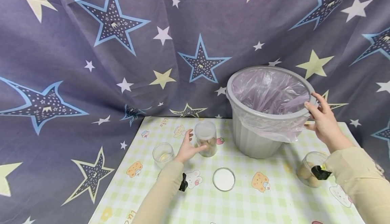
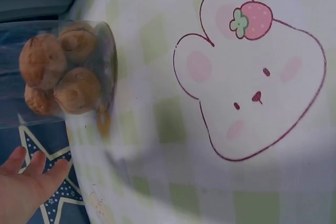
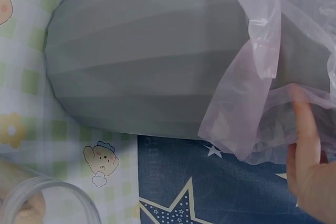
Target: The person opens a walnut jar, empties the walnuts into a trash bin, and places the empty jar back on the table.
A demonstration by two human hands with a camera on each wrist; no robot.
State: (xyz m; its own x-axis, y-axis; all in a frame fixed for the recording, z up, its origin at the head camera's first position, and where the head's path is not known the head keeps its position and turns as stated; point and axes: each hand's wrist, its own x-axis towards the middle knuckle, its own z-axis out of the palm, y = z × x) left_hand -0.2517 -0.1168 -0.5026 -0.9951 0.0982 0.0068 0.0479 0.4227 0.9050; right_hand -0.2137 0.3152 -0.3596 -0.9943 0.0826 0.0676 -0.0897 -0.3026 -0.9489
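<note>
My left hand point(image 1: 188, 148) is beside a clear jar point(image 1: 206, 139) with a frosted lid, thumb and fingers spread around its near-left side. The left wrist view shows brown walnuts point(image 2: 44, 60) in that jar and a gap between the fingertips point(image 2: 59, 167) and its wall. On the right, my right hand point(image 1: 323, 120) grips the rim of a grey trash bin point(image 1: 256, 142), thumb and fingers at its right edge. A thin pinkish plastic bag point(image 1: 271, 88) lines the bin and folds down over the rim; in the right wrist view it partly covers the fingers.
An open clear jar point(image 1: 163, 153) stands left of the left hand. A round white lid point(image 1: 223, 179) lies mid-table. Another open jar point(image 1: 310, 169) with brown contents stands under the right forearm. Behind the checked tablecloth point(image 1: 237, 203) hangs a star-patterned curtain point(image 1: 152, 61).
</note>
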